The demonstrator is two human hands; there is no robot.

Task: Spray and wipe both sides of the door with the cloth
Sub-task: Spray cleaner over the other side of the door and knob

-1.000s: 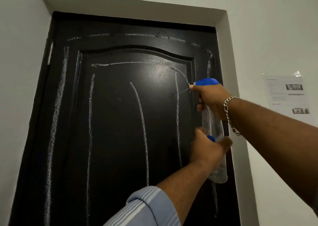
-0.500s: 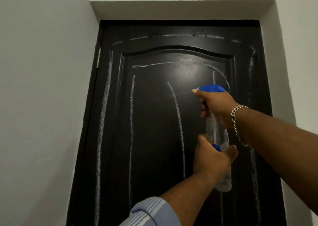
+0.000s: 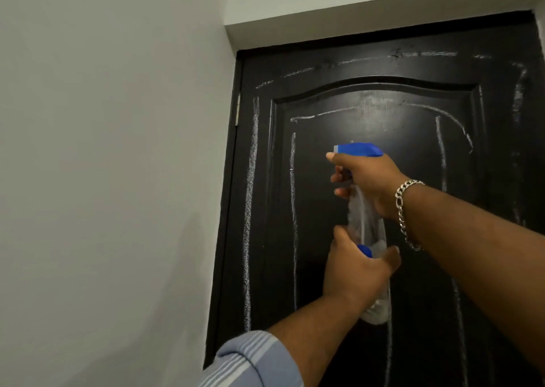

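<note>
A black panelled door (image 3: 339, 204) fills the right of the view, marked with white chalk-like lines and a misted patch near the top of its panel. My right hand (image 3: 368, 180) grips the neck of a clear spray bottle (image 3: 367, 227) with a blue spray head, fingers on the trigger, nozzle pointing left at the door. My left hand (image 3: 356, 268) holds the bottle's lower body from below. A small blue thing shows at my left thumb; what it is I cannot tell. No cloth is in view.
A plain white wall (image 3: 112, 180) takes up the left half. A white lintel (image 3: 354, 12) overhangs the door's top. A hinge (image 3: 238, 109) sits on the door's left edge. A chain bracelet (image 3: 404, 209) hangs on my right wrist.
The view has swung left, so the door now lies further right and the paper notice on the right wall is out of sight. Both hands keep their hold on the bottle.
</note>
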